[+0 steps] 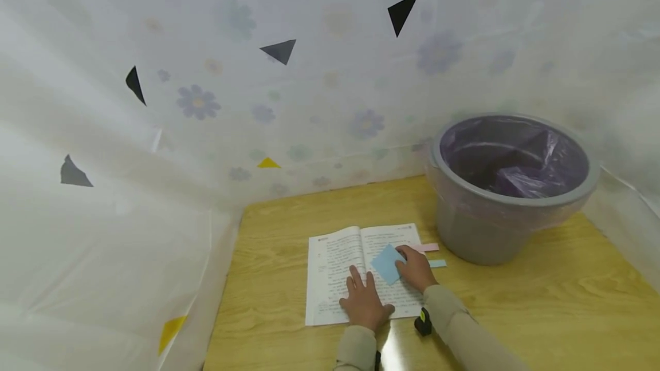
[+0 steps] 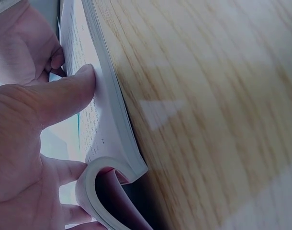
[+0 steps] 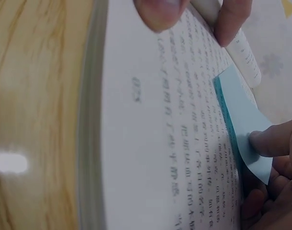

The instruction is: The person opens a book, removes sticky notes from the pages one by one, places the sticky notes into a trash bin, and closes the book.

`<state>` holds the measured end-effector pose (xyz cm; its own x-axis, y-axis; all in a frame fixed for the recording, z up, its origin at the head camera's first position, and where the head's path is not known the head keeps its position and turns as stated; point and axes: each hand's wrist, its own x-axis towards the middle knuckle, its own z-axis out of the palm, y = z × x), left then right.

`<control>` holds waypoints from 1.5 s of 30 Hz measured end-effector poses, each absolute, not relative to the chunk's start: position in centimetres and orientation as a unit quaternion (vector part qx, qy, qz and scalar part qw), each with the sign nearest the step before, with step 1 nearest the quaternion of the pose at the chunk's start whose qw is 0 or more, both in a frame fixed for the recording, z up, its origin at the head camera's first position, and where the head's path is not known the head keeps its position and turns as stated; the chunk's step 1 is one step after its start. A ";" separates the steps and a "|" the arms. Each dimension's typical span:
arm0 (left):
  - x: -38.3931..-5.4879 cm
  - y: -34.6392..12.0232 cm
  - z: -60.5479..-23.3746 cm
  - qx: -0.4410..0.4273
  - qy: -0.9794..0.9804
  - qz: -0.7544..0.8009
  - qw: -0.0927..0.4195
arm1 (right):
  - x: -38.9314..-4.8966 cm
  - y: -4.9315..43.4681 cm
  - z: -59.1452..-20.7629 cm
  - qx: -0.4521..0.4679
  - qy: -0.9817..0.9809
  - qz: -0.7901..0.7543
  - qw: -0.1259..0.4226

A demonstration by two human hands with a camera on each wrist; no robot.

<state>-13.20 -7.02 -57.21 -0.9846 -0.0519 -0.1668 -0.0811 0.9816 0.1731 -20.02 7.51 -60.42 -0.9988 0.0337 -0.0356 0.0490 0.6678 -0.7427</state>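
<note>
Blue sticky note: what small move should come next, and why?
Probably lift the blue sticky note clear of the open book: the right hand pinches it, it bends in that grip, and the left hand rests spread across the pages.

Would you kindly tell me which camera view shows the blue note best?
The right wrist view: the blue note looks largest there, its bent shape clear. The head view shows it smaller, partly covered by the right hand; in the left wrist view it cannot be made out surely.
</note>
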 end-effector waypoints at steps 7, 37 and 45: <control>-13.1 -7.1 -57.5 -0.033 0.991 0.105 0.078 | -20.2 7.6 -60.4 0.021 0.912 -0.409 0.015; -13.4 -7.0 -58.3 -0.038 0.989 0.109 0.091 | -20.4 8.9 -59.9 0.014 0.899 -0.437 0.010; -13.4 -7.2 -57.9 -0.037 0.989 0.118 0.083 | -19.4 8.1 -55.5 -0.015 0.877 -0.476 -0.067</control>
<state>-13.36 -7.18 -57.95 -0.9836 -0.0533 -0.1721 -0.0921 0.9697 0.2263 -19.37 8.14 -55.47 -0.9905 0.0384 0.1317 -0.0894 0.5470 -0.8323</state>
